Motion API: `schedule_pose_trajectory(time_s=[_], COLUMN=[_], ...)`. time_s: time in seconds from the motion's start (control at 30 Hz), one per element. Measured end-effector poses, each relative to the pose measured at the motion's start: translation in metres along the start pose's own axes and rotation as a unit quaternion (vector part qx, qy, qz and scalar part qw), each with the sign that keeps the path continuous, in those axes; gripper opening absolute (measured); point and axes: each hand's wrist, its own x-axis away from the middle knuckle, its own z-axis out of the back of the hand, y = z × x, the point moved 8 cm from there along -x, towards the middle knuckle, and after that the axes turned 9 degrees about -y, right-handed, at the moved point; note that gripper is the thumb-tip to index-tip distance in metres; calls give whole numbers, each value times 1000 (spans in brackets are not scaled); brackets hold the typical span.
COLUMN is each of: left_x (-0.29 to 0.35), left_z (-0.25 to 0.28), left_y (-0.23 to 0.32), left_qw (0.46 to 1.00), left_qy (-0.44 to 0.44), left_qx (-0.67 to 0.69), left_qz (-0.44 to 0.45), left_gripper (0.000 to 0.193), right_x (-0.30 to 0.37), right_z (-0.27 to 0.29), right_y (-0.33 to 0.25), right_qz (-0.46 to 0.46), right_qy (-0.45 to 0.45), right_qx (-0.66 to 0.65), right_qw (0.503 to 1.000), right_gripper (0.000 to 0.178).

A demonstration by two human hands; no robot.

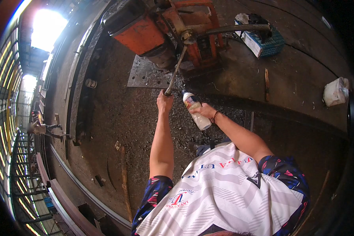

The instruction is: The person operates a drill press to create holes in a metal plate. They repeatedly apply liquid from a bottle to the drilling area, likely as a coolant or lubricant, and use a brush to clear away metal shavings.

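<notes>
My left hand (165, 101) is closed round the end of a metal feed lever (177, 70), which reaches down from the hub of an orange drilling machine (139, 37). In my right hand (203, 111) is a plastic bottle (201, 122) of cloudy whitish liquid. The bottle leans, its dark top pointing up and left toward the machine. A steel plate (142, 75) with several holes lies under the drill's lower end, with curly metal shavings scattered on it. Whether liquid is leaving the bottle I cannot tell.
A second lever (240, 28) sticks out to the right. Beyond it sits a teal and white box (265, 41) with dark stuff on top. A white container (336, 92) stands far right, a small pale tub (91, 83) at left. Another person (43, 128) is far left.
</notes>
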Motion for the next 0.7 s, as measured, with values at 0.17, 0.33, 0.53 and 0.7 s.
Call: schedule_pose_trajectory(time_s=[0.17, 0.33, 0.53, 0.7], left_x=[-2, -2, 0, -2], left_z=[0, -2, -2, -4], left_y=[2, -1, 5, -1], left_qw=[1000, 1000, 1000, 1000], left_qy=[4, -5, -8, -8], left_qx=[-2, 10, 12, 4], left_qz=[-5, -10, -8, -3], left_gripper=[39, 39, 40, 41], right_x=[-9, -2, -1, -1], right_z=[7, 4, 4, 2], right_y=[7, 1, 0, 1], right_qz=[5, 3, 3, 5], right_qy=[5, 12, 9, -5], right_qx=[23, 42, 18, 6], right_qw=[1000, 999, 1000, 1000], right_gripper=[36, 40, 40, 41])
